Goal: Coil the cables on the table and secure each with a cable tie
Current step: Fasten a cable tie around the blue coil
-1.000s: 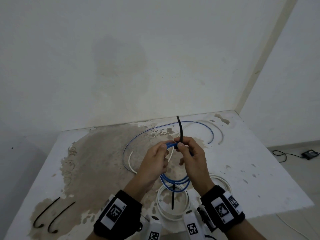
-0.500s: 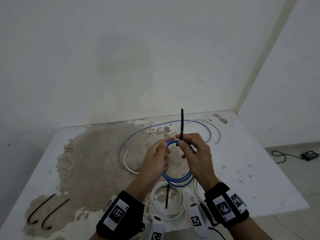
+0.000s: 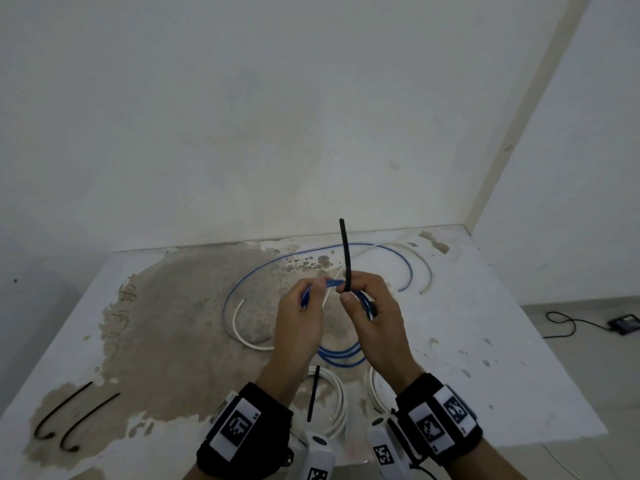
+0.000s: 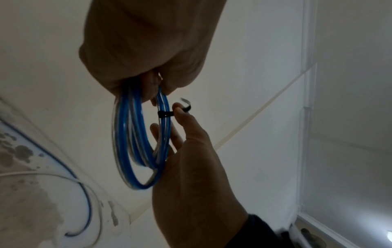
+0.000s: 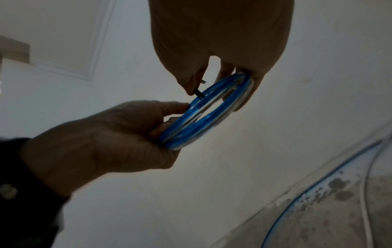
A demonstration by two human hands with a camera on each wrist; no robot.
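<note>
We've got the blue coil (image 3: 341, 353) lifted at mid-frame, hands close together. Our left hand (image 3: 300, 327) pinches the loops at the top so they can't spring apart; our right hand (image 3: 372, 323) grips the black tie (image 3: 345, 255), already banded round the strands, its tail standing straight up, ready for a tightening pull, we reckon. A tied white coil (image 3: 332, 407) sits at the bottom centre. Wristbands (image 3: 438, 422) carry square code markers only; no readable writing.

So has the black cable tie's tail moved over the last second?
Yes. The cable tie tip now stands higher above the back edge of the table, and more tail shows above the right hand.
</note>
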